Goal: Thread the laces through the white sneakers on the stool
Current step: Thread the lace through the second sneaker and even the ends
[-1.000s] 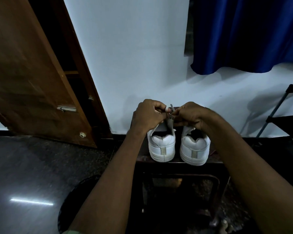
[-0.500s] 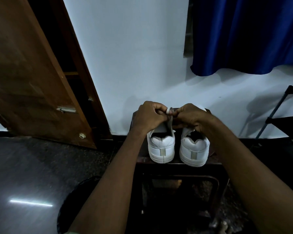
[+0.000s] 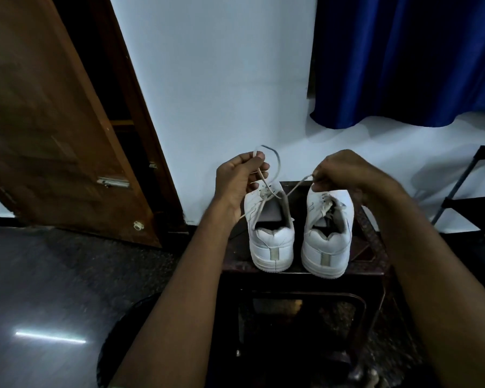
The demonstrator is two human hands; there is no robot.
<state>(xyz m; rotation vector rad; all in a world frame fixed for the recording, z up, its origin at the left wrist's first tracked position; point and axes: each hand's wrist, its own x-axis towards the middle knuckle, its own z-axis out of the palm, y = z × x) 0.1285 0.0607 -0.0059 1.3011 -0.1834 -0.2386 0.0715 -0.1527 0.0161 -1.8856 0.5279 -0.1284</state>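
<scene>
Left hand (image 3: 240, 182) pinching one lace (image 3: 273, 175) end, looped above left sneaker (image 3: 269, 219); right hand (image 3: 339, 172) pinching the other end, drawn taut. Both sneakers heels-near on stool (image 3: 367, 264). Lace soft, light, limp — best held near stiff tip.

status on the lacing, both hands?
Left hand pinching lace end, right hand pinching other end. Lace crosses over left sneaker. Right sneaker beside it on stool. Nothing blocking.

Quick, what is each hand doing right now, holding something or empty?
Left hand: pinches one end of the white lace.
Right hand: pinches the lace's other end.
</scene>
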